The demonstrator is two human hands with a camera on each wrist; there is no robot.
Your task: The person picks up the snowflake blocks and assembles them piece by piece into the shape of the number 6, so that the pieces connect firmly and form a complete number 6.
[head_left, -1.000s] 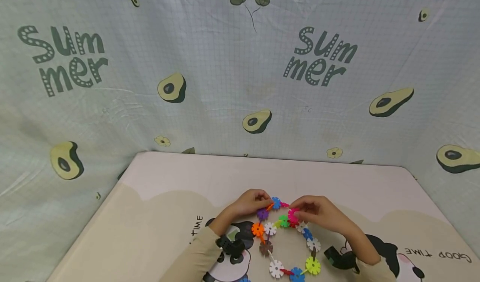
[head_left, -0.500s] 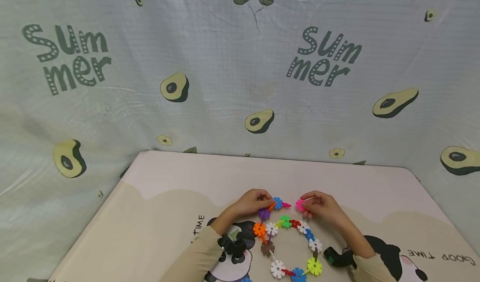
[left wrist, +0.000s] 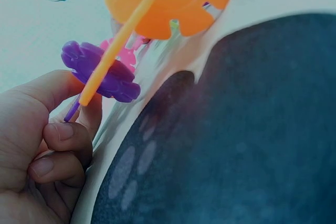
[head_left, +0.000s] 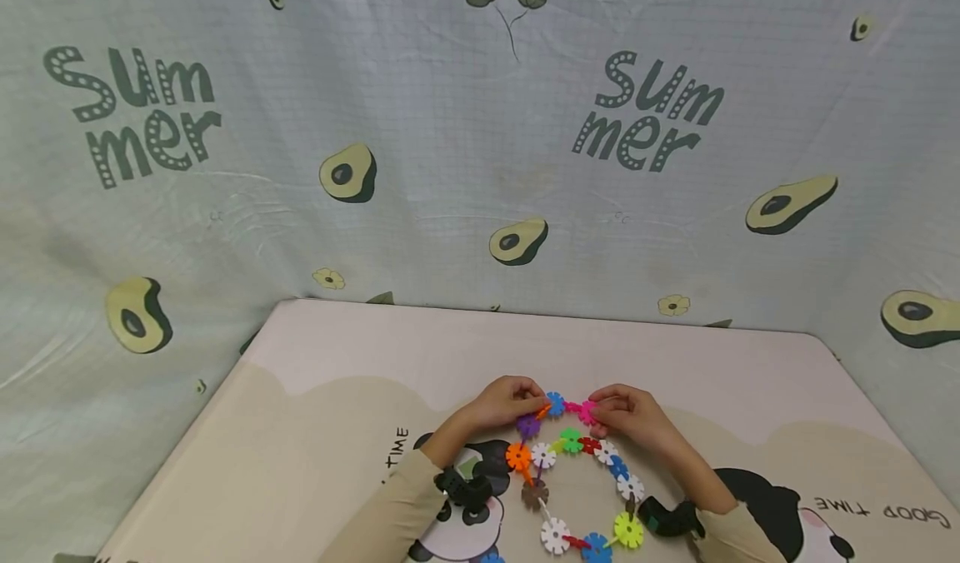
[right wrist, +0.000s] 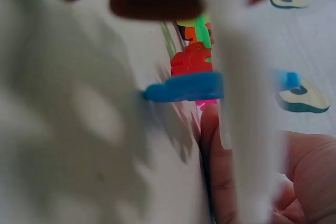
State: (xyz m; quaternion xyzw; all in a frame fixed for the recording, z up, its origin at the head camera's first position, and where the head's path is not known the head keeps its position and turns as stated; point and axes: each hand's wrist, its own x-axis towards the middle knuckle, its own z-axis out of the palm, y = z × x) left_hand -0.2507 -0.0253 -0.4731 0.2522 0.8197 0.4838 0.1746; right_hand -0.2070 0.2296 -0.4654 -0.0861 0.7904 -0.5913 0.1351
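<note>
A chain of notched plastic snowflake discs lies on the table, with a ring below it. My left hand (head_left: pixel 506 402) pinches the chain beside the purple disc (head_left: pixel 528 426) and the blue disc (head_left: pixel 555 404); in the left wrist view the thumb and fingers sit at the purple disc (left wrist: pixel 100 72), with an orange disc (left wrist: pixel 173 3) nearer the camera. My right hand (head_left: pixel 633 416) pinches a pink disc (head_left: pixel 587 413), which meets the edge-on pink disc (head_left: pixel 572 407) at the chain's end. In the right wrist view, ring pieces partly hide the right hand (right wrist: pixel 310 166).
The ring continues toward me with a brown disc (head_left: pixel 535 494), a white disc (head_left: pixel 555 536), a blue disc (head_left: pixel 597 548) and a yellow disc (head_left: pixel 628 530). Panda prints mark the table (head_left: pixel 337 455). A patterned curtain (head_left: pixel 420 130) hangs behind it.
My right hand first drew the pink disc away to the right of the chain, then brought it back left against the chain's end. My left hand keeps its hold.
</note>
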